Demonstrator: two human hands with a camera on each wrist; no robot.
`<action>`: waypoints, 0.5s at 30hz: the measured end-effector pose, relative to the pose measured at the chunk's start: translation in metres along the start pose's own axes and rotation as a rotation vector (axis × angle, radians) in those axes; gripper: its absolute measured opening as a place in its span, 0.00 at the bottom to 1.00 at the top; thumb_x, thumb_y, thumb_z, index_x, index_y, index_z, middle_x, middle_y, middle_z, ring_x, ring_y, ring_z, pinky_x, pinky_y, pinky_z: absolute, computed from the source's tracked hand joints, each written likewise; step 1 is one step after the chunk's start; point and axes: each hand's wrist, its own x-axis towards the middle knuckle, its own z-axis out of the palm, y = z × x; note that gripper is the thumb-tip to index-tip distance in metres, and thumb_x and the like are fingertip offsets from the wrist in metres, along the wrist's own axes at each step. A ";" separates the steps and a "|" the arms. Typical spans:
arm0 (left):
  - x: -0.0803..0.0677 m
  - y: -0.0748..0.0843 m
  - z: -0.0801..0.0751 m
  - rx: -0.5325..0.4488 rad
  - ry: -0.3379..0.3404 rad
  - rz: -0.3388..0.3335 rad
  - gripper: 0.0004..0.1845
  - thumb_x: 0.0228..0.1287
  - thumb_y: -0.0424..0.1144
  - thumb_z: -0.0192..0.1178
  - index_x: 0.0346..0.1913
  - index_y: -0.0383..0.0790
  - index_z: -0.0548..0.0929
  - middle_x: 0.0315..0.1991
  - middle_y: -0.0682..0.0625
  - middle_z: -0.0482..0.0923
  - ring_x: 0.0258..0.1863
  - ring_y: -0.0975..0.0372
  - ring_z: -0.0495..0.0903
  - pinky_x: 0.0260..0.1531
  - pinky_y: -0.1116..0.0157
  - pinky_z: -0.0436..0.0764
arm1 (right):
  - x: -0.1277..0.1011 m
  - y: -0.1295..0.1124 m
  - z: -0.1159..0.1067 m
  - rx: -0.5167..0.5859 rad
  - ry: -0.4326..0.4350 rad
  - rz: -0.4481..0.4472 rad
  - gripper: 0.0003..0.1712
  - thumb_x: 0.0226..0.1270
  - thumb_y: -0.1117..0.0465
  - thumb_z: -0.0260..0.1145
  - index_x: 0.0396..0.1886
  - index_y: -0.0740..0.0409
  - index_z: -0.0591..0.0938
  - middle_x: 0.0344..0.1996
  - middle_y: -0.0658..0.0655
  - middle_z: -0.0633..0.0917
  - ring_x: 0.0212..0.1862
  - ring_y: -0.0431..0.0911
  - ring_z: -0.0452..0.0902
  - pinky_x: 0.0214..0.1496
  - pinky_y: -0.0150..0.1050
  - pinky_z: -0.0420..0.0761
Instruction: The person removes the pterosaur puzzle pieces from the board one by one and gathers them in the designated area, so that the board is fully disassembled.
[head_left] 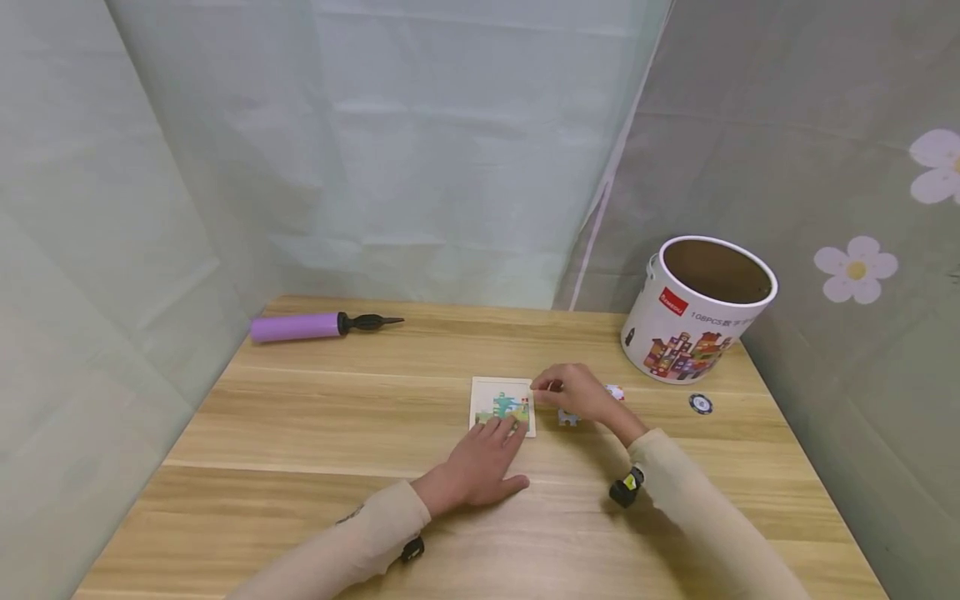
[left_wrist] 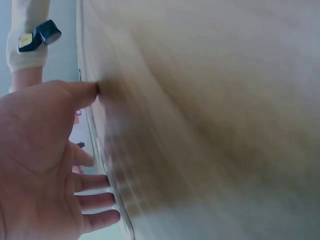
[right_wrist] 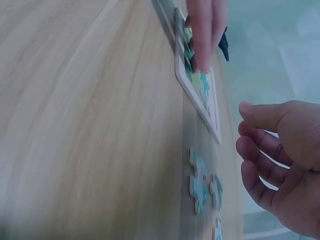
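Observation:
A small jigsaw puzzle tray (head_left: 477, 392) with a pale border lies on the wooden table, and green and teal pieces fill part of its picture. Across its near edge my left hand (head_left: 486, 462) lies with fingers extended over the pieces and thumb spread to the side. My right hand (head_left: 577, 393) hovers at the tray's right edge. Its fingers (right_wrist: 250, 147) are loosely bent, with nothing between them and the thumb. Below and beside this hand lie several loose puzzle pieces (right_wrist: 198, 182), partly hidden by it in the head view.
Behind, to the right, stands a white bucket (head_left: 675, 333) with printed blocks on its side. A dark round chip (head_left: 701, 404) lies in front of it. At the back left lies a purple hand pump (head_left: 300, 327) with a black nozzle. Cloth curtains (head_left: 450, 167) surround the table.

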 end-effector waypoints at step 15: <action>-0.008 0.007 0.000 0.039 -0.010 -0.026 0.41 0.75 0.63 0.49 0.78 0.37 0.63 0.79 0.42 0.59 0.77 0.48 0.61 0.73 0.49 0.66 | 0.031 -0.014 0.021 0.003 -0.073 0.003 0.07 0.69 0.59 0.71 0.44 0.54 0.91 0.37 0.47 0.90 0.39 0.39 0.84 0.42 0.37 0.83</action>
